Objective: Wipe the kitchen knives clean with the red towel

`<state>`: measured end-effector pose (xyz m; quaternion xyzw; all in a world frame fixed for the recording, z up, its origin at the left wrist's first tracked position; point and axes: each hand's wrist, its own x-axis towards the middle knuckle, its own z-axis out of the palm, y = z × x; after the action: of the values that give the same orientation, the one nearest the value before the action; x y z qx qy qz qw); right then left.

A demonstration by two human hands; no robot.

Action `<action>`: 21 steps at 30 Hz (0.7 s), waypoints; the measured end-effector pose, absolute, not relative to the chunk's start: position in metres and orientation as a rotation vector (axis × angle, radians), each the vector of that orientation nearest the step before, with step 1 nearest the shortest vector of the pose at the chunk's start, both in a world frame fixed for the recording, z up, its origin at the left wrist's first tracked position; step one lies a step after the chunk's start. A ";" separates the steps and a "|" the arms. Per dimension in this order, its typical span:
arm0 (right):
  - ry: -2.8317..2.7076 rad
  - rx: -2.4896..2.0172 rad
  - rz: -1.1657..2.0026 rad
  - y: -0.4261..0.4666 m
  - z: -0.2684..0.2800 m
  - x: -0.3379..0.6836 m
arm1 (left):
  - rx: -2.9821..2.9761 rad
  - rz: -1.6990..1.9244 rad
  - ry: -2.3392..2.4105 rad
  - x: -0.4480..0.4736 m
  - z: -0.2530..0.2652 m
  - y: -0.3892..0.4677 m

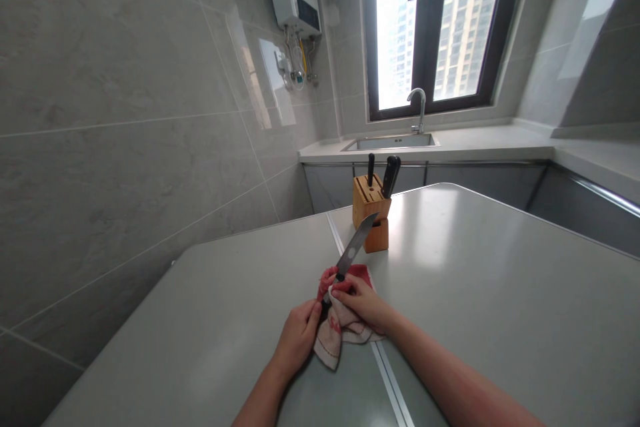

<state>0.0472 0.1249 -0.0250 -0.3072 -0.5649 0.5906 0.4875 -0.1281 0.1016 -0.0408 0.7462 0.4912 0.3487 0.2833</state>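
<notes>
One knife (356, 248) is pointing up and away above the counter (500, 293); the left grip (299, 328) is curling snugly round its handle, the right grip (366, 300) is pinching one red-and-white cloth (330, 345), which is partly hiding that handle; one wooden block (363, 210) is standing behind the blade tip, bearing at least two black handles (391, 177); one sink (395, 141) is sitting beyond

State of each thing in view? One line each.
knife: held, tip up
cloth: crumpled, bunched against the knife
left hand: closed on the knife
right hand: pinching the cloth
knife block: upright, partly filled
tap: no running water visible
window: looks shut
</notes>
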 end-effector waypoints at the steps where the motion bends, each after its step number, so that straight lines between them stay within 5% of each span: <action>1: -1.370 -0.744 1.439 0.125 -0.025 0.047 | 2.000 0.933 1.318 -0.128 -0.040 0.102; 21: -1.350 -0.771 1.444 0.127 -0.030 0.047 | 1.957 0.939 1.333 -0.130 -0.048 0.104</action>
<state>0.0469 0.1273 -0.0298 -0.3172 -0.5554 0.5940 0.4879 -0.1302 0.1038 -0.0483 0.7346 0.5004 0.3525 0.2927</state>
